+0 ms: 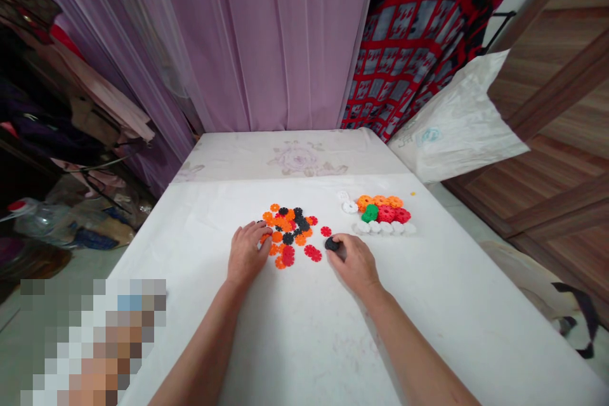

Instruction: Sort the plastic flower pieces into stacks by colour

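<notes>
A loose pile of notched plastic discs (287, 238) in orange, black and red lies on the white tabletop. My left hand (247, 252) rests at the pile's left edge, its fingers apart over the orange discs there; some of those are partly hidden by it. To the right of the pile, my right hand (356, 260) pinches a small stack of black discs (332, 243) between thumb and fingers, low over the table. Between the hands lie a few red discs (313, 253), apart from the pile.
Sorted rows stand at the back right: orange discs (379, 202), red discs (394, 214), a green stack (370, 213) and white discs (384, 228). A white bag (457, 120) hangs by the table's right edge. A person's blurred limb shows at lower left.
</notes>
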Available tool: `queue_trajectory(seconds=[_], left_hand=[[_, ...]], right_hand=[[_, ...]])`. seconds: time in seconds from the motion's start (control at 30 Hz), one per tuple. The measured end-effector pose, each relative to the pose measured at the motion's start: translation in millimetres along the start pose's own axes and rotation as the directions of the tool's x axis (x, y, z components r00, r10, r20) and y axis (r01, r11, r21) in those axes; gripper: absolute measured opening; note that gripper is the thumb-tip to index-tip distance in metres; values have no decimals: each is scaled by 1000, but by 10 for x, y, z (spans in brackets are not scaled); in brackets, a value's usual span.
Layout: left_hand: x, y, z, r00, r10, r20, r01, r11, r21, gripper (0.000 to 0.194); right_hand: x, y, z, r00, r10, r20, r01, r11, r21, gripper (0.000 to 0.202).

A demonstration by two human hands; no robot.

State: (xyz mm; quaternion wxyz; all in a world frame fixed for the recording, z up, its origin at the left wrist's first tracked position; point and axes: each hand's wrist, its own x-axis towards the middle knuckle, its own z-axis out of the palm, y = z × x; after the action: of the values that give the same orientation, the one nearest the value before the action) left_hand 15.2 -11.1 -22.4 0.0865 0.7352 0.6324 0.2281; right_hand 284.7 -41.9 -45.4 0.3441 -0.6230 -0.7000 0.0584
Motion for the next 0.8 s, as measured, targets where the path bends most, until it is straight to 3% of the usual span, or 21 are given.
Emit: queue_trajectory(seconds=[0.37, 0.8], left_hand=[[-25, -63, 57, 997, 60, -57, -61, 998, -18, 25], [-29, -62, 88, 995, 46, -90, -48, 999, -15, 22]], right_hand=[[-13, 48, 19, 999, -12, -44, 13, 1000, 24, 19], [0, 34, 26, 998, -51, -29, 51, 999, 1, 22]])
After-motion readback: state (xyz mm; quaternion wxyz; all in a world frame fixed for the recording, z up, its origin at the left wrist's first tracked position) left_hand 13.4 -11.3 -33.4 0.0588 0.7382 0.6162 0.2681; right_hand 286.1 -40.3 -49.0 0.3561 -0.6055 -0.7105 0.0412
